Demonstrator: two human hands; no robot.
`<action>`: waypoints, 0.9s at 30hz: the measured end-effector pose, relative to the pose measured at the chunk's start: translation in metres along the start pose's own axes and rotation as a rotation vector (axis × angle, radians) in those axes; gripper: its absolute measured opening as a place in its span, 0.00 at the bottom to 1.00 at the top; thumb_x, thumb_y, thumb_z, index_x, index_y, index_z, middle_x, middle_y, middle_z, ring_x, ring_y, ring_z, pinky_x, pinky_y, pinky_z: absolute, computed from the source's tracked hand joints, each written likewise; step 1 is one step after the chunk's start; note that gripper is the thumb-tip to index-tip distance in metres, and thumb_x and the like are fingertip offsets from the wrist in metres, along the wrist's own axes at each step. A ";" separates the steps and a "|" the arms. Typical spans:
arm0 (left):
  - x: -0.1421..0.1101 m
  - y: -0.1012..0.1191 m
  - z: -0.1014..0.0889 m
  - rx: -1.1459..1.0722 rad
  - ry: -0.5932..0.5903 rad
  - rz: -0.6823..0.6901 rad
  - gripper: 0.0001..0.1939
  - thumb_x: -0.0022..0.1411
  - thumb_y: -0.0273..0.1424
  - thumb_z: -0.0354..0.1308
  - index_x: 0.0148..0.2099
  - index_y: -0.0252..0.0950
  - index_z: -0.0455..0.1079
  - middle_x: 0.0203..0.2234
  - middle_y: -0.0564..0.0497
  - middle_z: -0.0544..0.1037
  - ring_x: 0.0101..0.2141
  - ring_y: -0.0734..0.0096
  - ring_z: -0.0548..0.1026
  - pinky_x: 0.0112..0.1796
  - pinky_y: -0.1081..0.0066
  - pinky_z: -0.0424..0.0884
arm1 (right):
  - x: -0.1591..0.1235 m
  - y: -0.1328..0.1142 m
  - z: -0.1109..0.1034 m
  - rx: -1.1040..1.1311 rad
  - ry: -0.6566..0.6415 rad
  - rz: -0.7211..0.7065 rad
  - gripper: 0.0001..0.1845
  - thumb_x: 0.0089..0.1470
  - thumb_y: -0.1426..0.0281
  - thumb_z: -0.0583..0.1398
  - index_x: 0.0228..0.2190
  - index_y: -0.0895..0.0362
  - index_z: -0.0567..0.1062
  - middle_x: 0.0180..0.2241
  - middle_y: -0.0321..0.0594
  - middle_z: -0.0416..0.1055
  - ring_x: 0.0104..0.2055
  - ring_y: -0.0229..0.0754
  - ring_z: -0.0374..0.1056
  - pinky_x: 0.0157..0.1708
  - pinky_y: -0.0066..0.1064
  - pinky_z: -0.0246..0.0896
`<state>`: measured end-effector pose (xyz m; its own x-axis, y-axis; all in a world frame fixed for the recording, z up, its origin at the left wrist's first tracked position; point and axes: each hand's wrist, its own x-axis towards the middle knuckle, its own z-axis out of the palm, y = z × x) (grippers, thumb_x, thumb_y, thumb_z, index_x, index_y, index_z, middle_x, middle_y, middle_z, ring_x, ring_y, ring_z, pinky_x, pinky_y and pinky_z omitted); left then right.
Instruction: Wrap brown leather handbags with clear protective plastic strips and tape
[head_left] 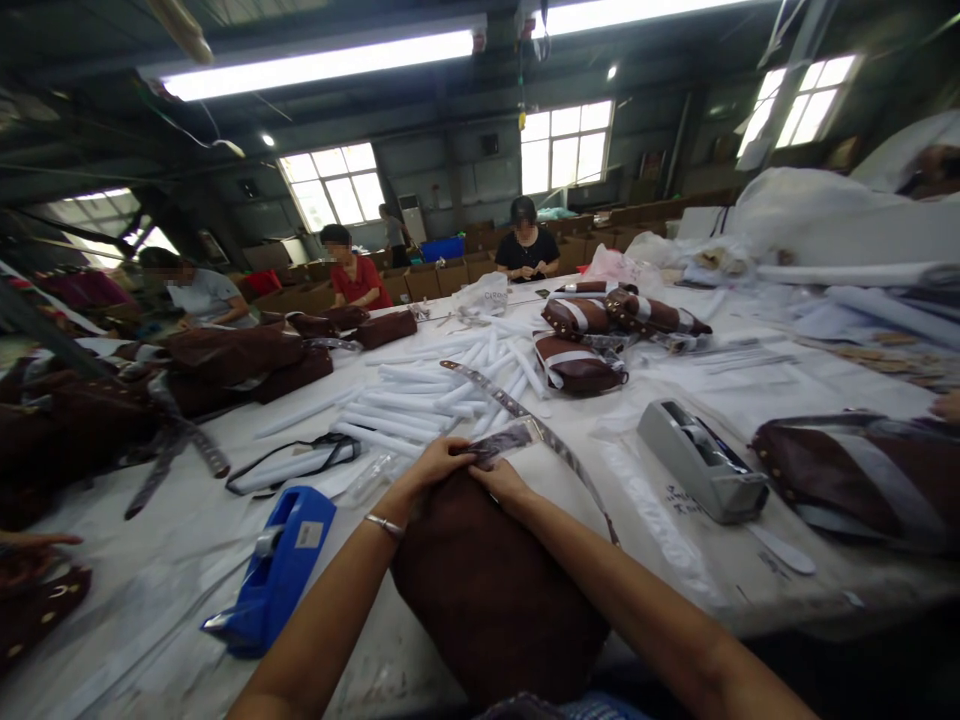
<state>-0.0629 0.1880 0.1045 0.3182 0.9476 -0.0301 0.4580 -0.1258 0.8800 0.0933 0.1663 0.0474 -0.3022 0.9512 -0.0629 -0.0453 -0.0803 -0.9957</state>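
A dark brown leather bag [495,590] rests against me at the table's front edge. At its top, my left hand [442,462] has its fingers closed in a pinch on the near end of a plastic-wrapped strap [507,440]. My right hand [501,482] is closed beside it, thumb and fingers on the same strap end, just above the bag. From there the studded strap band [570,458] curves over the white table. The exact grip of the fingertips is partly hidden.
A blue tape dispenser [281,570] stands left, a grey one [701,460] right. White rolls [390,410] lie ahead. Brown bags [577,362] sit beyond, with another [862,475] at right and a pile [225,360] at left. Another person's hand [34,555] shows at far left.
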 end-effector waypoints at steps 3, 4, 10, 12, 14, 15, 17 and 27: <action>-0.003 -0.009 -0.002 0.007 0.013 -0.010 0.17 0.49 0.36 0.65 0.40 0.32 0.80 0.37 0.46 0.83 0.41 0.55 0.79 0.47 0.62 0.71 | -0.013 0.000 -0.009 -0.187 -0.088 0.021 0.19 0.48 0.54 0.64 0.31 0.57 0.83 0.29 0.41 0.80 0.35 0.50 0.75 0.40 0.39 0.69; -0.004 -0.012 -0.004 0.016 0.028 -0.015 0.16 0.49 0.35 0.64 0.40 0.32 0.80 0.37 0.46 0.83 0.41 0.55 0.79 0.48 0.62 0.71 | -0.017 -0.001 -0.015 -0.250 -0.105 0.018 0.19 0.49 0.54 0.64 0.27 0.57 0.82 0.26 0.40 0.79 0.33 0.50 0.75 0.39 0.38 0.69; -0.008 -0.025 -0.015 0.108 0.156 -0.049 0.20 0.47 0.25 0.59 0.45 0.35 0.79 0.39 0.47 0.83 0.43 0.56 0.78 0.51 0.60 0.69 | -0.029 -0.016 -0.089 -0.572 0.153 -0.133 0.16 0.59 0.60 0.56 0.40 0.53 0.81 0.44 0.42 0.79 0.50 0.52 0.71 0.56 0.41 0.59; -0.007 -0.028 -0.016 0.139 0.191 -0.073 0.23 0.46 0.22 0.58 0.47 0.35 0.78 0.40 0.46 0.83 0.43 0.56 0.78 0.51 0.60 0.69 | -0.026 -0.018 -0.121 -0.659 0.290 -0.157 0.20 0.60 0.64 0.55 0.51 0.53 0.76 0.56 0.45 0.71 0.60 0.53 0.62 0.63 0.43 0.48; -0.003 -0.030 -0.015 0.168 0.205 -0.100 0.24 0.44 0.22 0.59 0.46 0.34 0.78 0.41 0.44 0.83 0.44 0.55 0.78 0.51 0.60 0.69 | -0.023 -0.014 -0.149 -0.734 0.371 -0.135 0.25 0.56 0.69 0.58 0.55 0.57 0.72 0.61 0.50 0.65 0.65 0.54 0.55 0.65 0.44 0.43; -0.001 -0.029 -0.015 0.182 0.207 -0.113 0.22 0.44 0.22 0.59 0.45 0.34 0.78 0.41 0.44 0.83 0.44 0.54 0.78 0.51 0.60 0.69 | -0.022 -0.010 -0.160 -0.764 0.390 -0.109 0.28 0.53 0.71 0.59 0.56 0.60 0.72 0.60 0.52 0.66 0.64 0.55 0.56 0.65 0.44 0.44; 0.003 -0.026 -0.014 0.213 0.205 -0.138 0.19 0.44 0.23 0.61 0.42 0.34 0.79 0.40 0.43 0.83 0.46 0.51 0.77 0.53 0.58 0.68 | -0.021 -0.002 -0.175 -0.807 0.400 -0.047 0.28 0.49 0.74 0.60 0.54 0.62 0.73 0.56 0.55 0.70 0.61 0.56 0.62 0.62 0.43 0.51; -0.112 -0.007 -0.002 0.374 0.424 -0.152 0.26 0.62 0.46 0.53 0.59 0.41 0.70 0.61 0.46 0.70 0.62 0.52 0.63 0.62 0.53 0.56 | -0.019 0.011 -0.211 -0.830 0.222 0.011 0.27 0.45 0.76 0.56 0.47 0.53 0.79 0.46 0.39 0.79 0.49 0.48 0.73 0.47 0.30 0.63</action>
<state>-0.1032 0.0835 0.1029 -0.0988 0.9881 0.1178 0.7591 -0.0017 0.6510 0.2995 0.2100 0.0238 -0.1009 0.9949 0.0019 0.6939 0.0718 -0.7165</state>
